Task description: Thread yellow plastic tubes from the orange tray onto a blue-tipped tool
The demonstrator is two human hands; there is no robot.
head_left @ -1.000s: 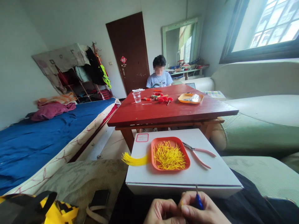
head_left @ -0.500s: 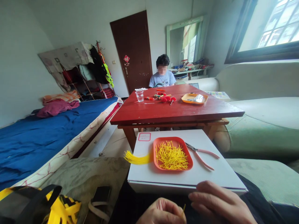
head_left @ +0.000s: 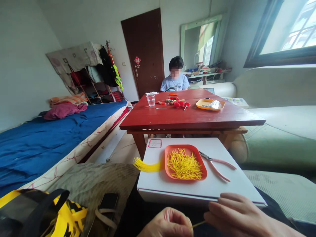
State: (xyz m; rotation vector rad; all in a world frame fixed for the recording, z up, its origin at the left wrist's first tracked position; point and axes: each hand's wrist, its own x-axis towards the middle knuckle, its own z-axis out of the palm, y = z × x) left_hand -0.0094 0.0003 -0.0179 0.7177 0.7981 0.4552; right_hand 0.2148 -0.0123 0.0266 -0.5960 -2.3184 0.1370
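A: Where are the person's hands?

B: Both sit at the bottom edge of the head view, in front of the flat white cardboard box (head_left: 214, 187) on the lap. The left hand (head_left: 168, 223) is curled into a loose fist, its fingers closed on one end of a thin yellow strand (head_left: 198, 224). The right hand (head_left: 243, 217) lies at about 3 o'clock from it, fingers bent over and knuckles up. The strand's other end disappears under it, so I cannot tell whether those fingers grip anything.

A: Which way does the strand run?

B: Its long axis is nearly level, left to right, rising slightly toward the right hand. Only the short stretch between the two hands shows.

A: What is on the box?

B: An orange rounded plastic tray (head_left: 170, 154) holding a heap of short yellow strands (head_left: 184, 164). At 9 o'clock from the tray a bundle of longer yellow strands (head_left: 145, 165) pokes over the box's left edge. At 3 o'clock, just beside the tray, lie pink-handled pliers (head_left: 217, 164), jaws toward the tray, handles pointing to about 4 o'clock.

A: And beyond?

B: At 12 o'clock stands a low red wooden desk (head_left: 197, 118), with another person (head_left: 175, 80) seated behind it. A bed with a blue sheet (head_left: 49, 138) is at 9 o'clock.
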